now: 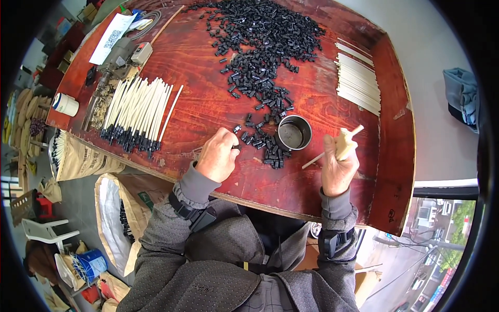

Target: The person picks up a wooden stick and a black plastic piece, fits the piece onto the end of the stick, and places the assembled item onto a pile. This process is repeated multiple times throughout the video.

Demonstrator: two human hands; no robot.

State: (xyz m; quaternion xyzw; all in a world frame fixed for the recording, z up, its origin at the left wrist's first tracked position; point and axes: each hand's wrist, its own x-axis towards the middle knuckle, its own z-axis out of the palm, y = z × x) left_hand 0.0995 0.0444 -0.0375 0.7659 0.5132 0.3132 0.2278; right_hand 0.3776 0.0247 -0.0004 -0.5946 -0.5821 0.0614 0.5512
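Observation:
My left hand (215, 157) is closed in a pinch near the table's front edge. A dark bit shows between thumb and forefinger and looks like one of the small black plastic pieces. Further right, my right hand (339, 169) is closed round a thin white stick (312, 161), which slants across it and sticks out at both sides. Pale yellowish covers wrap some of its fingers. Between the hands stands a round metal cup (292, 134), with loose black plastic pieces (260, 138) beside it. These run back into a large heap (265, 31) at the far side.
White sticks with black ends (138, 112) lie in a row at left, beside a small machine (119, 54). Plain white sticks (357, 78) lie at right by the raised wooden side board (392, 99). A white jar (66, 104) stands at the left edge; paper sacks (112, 218) stand below.

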